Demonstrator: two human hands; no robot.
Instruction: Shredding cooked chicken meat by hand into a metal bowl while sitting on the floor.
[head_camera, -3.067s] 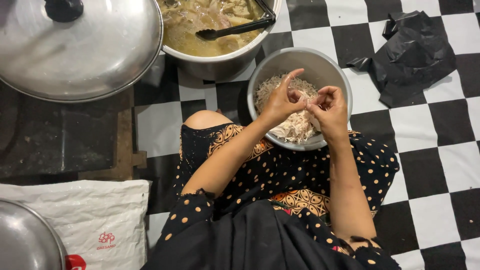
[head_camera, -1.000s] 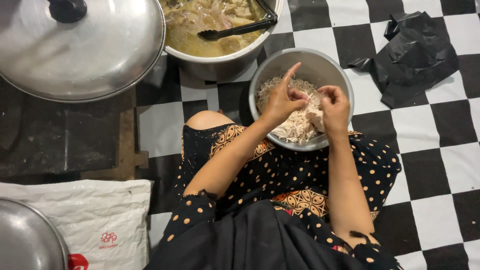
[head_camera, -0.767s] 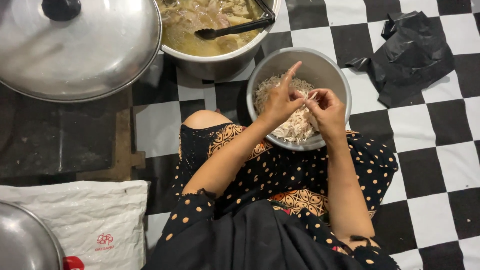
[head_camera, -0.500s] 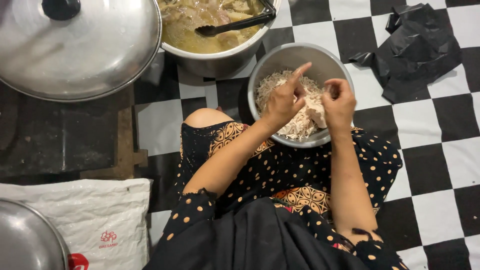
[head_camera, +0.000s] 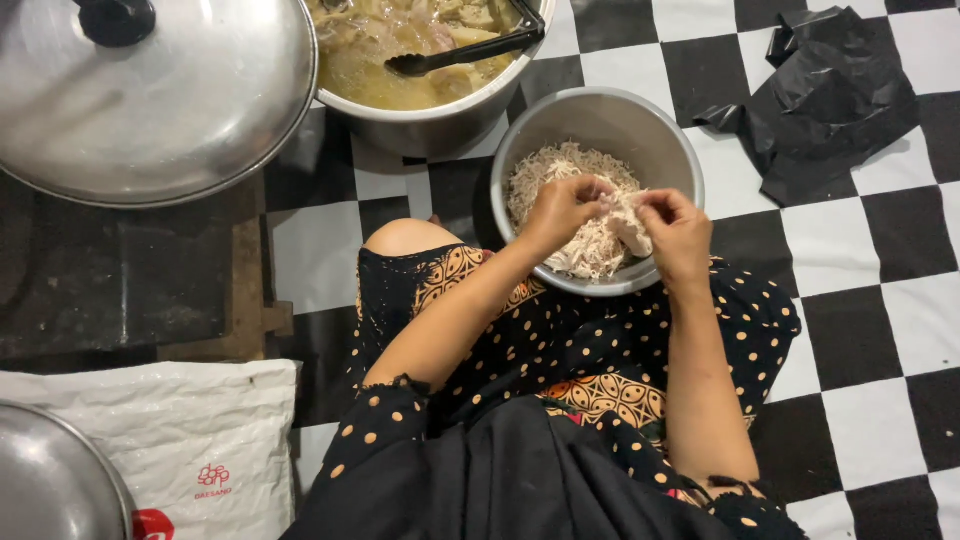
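Observation:
A round metal bowl (head_camera: 650, 135) rests against my lap, holding a heap of pale shredded chicken (head_camera: 560, 180). Both hands are over the bowl. My left hand (head_camera: 562, 208) and my right hand (head_camera: 672, 228) pinch the same chunk of cooked chicken (head_camera: 628, 226) between their fingertips, just above the shreds. My legs under a black dotted dress lie below the bowl.
A big pot of yellowish broth (head_camera: 410, 70) with a black ladle (head_camera: 470, 52) stands behind the bowl. A large metal lid (head_camera: 160, 100) lies at the top left. A crumpled black plastic bag (head_camera: 830, 95) sits at the right on the checkered floor. A white sack (head_camera: 180, 440) lies at the lower left.
My left index finger, raised before, has curled down, and both hands have drawn together on the chicken piece. The view has shifted slightly.

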